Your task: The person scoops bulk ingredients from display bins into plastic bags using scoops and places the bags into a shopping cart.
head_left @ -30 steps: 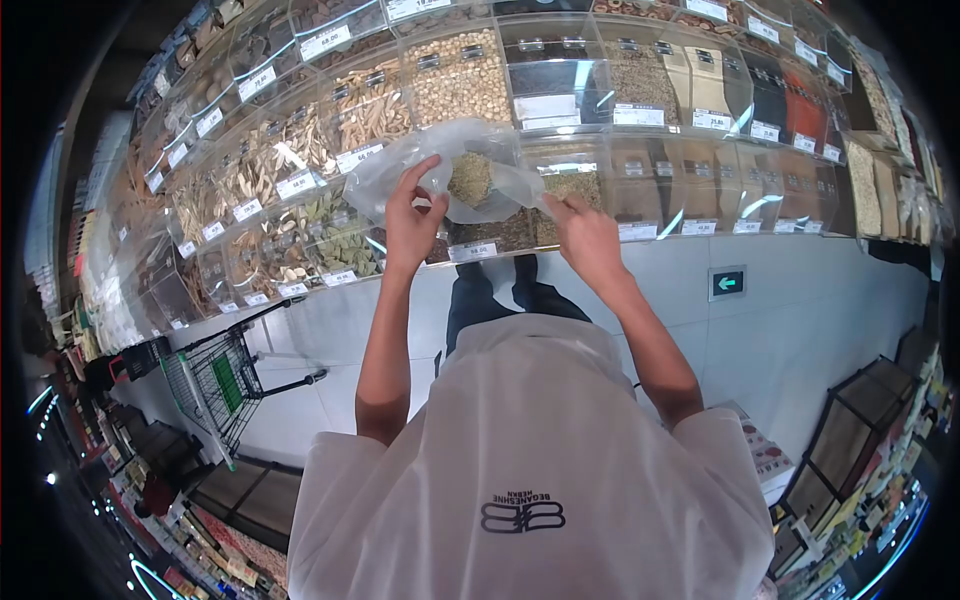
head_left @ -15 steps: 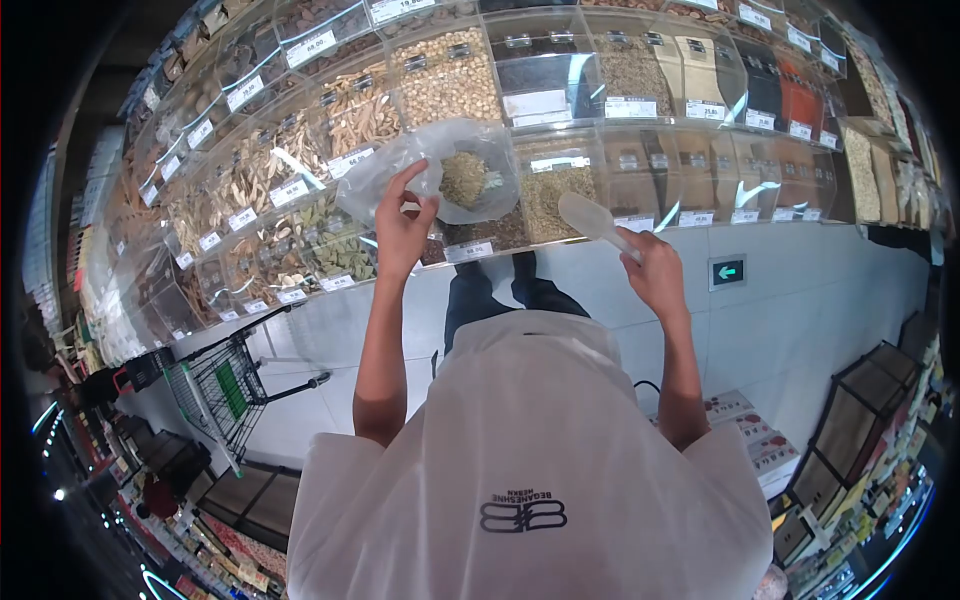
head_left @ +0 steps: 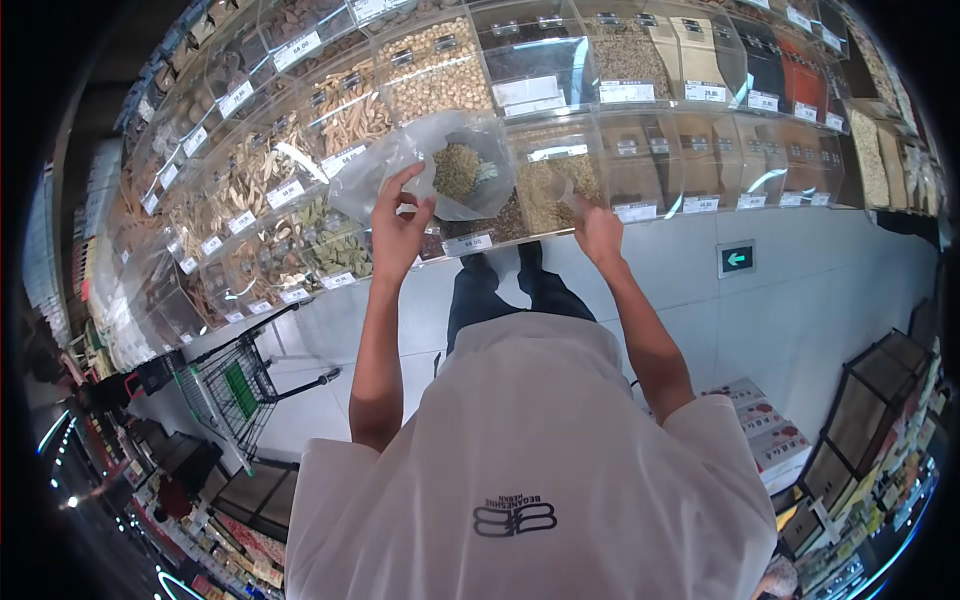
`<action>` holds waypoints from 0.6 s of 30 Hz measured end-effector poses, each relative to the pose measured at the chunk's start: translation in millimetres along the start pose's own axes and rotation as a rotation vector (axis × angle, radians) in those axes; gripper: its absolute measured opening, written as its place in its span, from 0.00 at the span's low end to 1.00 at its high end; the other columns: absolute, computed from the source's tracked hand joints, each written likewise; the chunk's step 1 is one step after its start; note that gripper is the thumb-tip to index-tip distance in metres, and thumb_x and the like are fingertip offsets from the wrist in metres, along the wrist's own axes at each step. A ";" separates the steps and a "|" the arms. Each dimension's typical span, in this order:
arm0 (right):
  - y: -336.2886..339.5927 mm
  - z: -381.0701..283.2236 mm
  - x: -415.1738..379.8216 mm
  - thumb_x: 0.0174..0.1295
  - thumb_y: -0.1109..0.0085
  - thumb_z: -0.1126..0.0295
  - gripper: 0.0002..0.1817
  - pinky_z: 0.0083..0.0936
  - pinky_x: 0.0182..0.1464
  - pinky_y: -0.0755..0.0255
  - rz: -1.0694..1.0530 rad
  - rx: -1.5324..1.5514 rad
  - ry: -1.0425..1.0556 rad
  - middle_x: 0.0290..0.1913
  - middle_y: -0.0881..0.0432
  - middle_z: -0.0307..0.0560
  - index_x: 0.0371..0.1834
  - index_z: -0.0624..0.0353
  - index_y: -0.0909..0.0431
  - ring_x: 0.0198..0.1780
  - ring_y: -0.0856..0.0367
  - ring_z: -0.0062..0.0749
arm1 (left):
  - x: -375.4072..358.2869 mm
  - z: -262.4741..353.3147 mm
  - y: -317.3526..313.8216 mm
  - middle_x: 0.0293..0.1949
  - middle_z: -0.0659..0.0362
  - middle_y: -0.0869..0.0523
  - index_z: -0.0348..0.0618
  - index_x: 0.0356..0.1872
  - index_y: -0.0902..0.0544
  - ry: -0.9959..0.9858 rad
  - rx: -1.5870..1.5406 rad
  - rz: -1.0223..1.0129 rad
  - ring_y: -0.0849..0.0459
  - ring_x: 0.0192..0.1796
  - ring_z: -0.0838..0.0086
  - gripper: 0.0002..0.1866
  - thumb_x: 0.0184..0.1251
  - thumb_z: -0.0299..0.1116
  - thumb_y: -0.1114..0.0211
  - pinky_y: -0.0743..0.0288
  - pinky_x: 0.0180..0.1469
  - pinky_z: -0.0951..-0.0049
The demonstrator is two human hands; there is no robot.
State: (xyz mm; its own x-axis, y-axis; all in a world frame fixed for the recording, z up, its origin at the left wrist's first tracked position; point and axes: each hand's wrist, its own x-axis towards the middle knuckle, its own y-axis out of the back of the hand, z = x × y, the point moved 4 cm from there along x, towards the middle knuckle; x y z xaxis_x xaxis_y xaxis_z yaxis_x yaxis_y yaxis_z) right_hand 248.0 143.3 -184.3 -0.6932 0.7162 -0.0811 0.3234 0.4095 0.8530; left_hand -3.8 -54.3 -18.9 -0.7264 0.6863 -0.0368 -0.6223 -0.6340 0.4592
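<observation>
My left hand [head_left: 402,225] pinches the edge of a clear plastic bag [head_left: 385,165], which is spread open over the front bins. Inside the bag lies a heap of greenish-brown seeds [head_left: 457,170]. My right hand [head_left: 598,232] grips the handle of a translucent plastic scoop [head_left: 570,190]. The scoop's bowl is at a clear bin of similar greenish seeds [head_left: 540,195], just right of the bag; its tip is hard to make out against the seeds.
Clear bins with price tags rise in tiers ahead, holding dried slices [head_left: 350,125], pale round nuts [head_left: 435,80] and green leaves [head_left: 335,240]. A shopping cart [head_left: 235,390] stands behind to the left. Stacked boxes [head_left: 765,440] sit at the right.
My right hand has moved left and slightly up, bringing the scoop from above the bin's right edge into the seed bin. My left hand still holds the bag, almost unmoved.
</observation>
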 end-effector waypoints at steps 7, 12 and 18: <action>-23.9 5.5 15.3 0.54 0.34 0.70 0.21 0.44 0.48 0.21 -0.019 0.249 -0.142 0.41 0.13 0.60 0.54 0.56 0.14 0.43 0.14 0.57 | -6.1 -1.2 3.2 0.58 0.60 0.19 0.46 0.63 0.19 0.021 -0.046 -0.009 0.20 0.40 0.81 0.26 0.63 0.17 0.33 0.21 0.38 0.78; -43.2 41.3 15.2 0.54 0.31 0.67 0.23 0.38 0.51 0.21 -0.040 0.447 -0.127 0.46 0.12 0.59 0.56 0.56 0.15 0.47 0.13 0.54 | -5.4 -0.4 0.3 0.60 0.61 0.17 0.43 0.62 0.20 0.014 -0.037 -0.014 0.20 0.39 0.82 0.24 0.64 0.18 0.34 0.24 0.35 0.82; -22.5 54.9 -16.5 0.56 0.30 0.75 0.24 0.30 0.52 0.21 0.011 0.628 -0.084 0.51 0.12 0.57 0.59 0.58 0.16 0.50 0.12 0.43 | -3.7 0.0 2.2 0.59 0.61 0.16 0.42 0.63 0.20 0.006 -0.042 -0.018 0.20 0.38 0.82 0.25 0.64 0.18 0.33 0.24 0.34 0.82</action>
State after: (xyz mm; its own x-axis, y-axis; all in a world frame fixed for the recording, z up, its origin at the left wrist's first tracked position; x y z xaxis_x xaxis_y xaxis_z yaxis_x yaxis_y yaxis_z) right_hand 287.5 153.3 -230.4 -0.6430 0.7538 -0.1356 0.6644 0.6370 0.3909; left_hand -2.5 -58.2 -17.7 -0.7166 0.6957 -0.0505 -0.6470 -0.6359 0.4209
